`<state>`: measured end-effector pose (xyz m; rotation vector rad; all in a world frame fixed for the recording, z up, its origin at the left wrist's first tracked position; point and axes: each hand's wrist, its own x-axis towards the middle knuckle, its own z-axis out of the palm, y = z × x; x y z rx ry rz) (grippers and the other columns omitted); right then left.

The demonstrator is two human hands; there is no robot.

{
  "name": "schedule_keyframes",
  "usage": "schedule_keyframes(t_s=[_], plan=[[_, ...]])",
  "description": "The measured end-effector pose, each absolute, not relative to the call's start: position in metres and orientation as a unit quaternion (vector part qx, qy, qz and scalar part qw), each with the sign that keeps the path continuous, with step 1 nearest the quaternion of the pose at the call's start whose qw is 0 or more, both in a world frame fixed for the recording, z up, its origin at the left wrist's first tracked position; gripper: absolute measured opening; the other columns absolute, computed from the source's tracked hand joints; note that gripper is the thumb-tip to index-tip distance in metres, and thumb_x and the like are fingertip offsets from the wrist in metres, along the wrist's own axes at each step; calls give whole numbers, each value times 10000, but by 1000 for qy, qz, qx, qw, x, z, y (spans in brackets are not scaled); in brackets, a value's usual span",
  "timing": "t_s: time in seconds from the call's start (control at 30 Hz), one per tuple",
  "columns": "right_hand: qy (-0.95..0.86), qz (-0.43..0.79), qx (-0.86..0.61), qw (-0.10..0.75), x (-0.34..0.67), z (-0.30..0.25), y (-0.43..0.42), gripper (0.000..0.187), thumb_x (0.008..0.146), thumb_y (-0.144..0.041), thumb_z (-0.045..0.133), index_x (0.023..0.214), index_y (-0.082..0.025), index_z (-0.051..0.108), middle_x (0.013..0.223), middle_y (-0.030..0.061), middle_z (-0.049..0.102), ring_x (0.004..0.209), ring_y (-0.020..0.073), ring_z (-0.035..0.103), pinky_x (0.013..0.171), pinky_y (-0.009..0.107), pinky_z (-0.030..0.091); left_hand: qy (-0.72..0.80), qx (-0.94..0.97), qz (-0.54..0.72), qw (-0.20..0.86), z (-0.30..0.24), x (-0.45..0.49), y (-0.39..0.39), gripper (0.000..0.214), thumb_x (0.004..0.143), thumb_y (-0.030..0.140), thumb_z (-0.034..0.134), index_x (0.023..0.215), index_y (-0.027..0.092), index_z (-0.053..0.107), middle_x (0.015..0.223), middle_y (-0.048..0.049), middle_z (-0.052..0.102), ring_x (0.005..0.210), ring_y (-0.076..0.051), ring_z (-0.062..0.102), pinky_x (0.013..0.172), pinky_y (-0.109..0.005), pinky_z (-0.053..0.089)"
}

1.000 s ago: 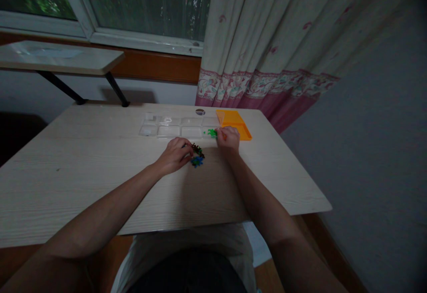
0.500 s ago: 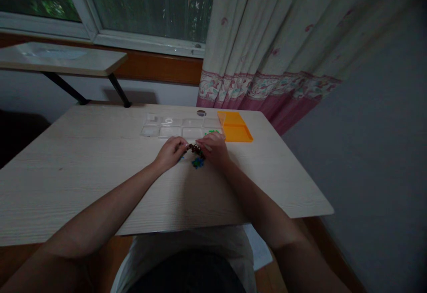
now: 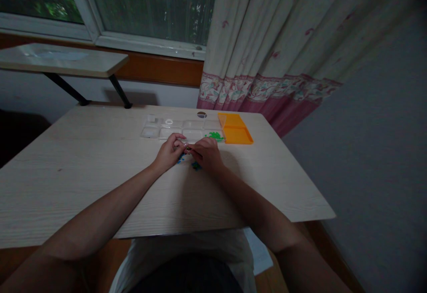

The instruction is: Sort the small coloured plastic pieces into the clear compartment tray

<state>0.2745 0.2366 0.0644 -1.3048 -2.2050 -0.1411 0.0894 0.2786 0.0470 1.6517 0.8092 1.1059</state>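
Note:
My left hand (image 3: 169, 152) is closed, thumb and fingers pinching one end of a small dark brown beaded piece (image 3: 188, 149). From the other side, my right hand (image 3: 208, 154) is closed on the same piece and covers most of it. Below the right fingers a blue and green cluster (image 3: 196, 166) shows, partly hidden; it looks joined to the brown part. A few loose blue bits (image 3: 181, 158) lie on the table beside my left fingertips. Just beyond my right hand, small green pieces (image 3: 214, 135) sit in one compartment of a clear divided tray (image 3: 192, 133).
An orange open case (image 3: 238, 135) lies at the tray's right end. Behind the tray is a round hole (image 3: 202, 114) in the wooden table (image 3: 100, 164). A raised shelf (image 3: 66, 59) on black legs stands at the back left. A curtain (image 3: 263, 62) hangs behind the table.
My right hand has moved left towards my left hand and turned over the brown piece, hiding most of it and part of the cluster. More green pieces in the tray now show.

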Motion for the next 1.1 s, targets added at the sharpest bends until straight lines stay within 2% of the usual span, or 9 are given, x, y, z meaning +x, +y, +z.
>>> schedule_keyframes(t_s=[0.63, 1.1], plan=[[-820, -47, -484, 302, 275, 61, 236, 291, 971, -411, 517, 1031, -241, 746, 876, 44, 729, 916, 197, 572, 896, 365, 328, 293, 728, 428, 448, 44, 88, 276, 307, 957, 407, 527, 1175, 192, 494, 731, 15, 637, 706, -138, 645, 695, -238, 476], [-817, -48, -487, 305, 278, 58, 236, 228, 953, -352, 566, 1043, -246, 747, 885, 44, 732, 925, 193, 588, 901, 370, 340, 300, 720, 425, 459, 41, 86, 278, 391, 926, 469, 564, 1202, 195, 530, 841, -21, 644, 811, -170, 660, 802, -283, 493]])
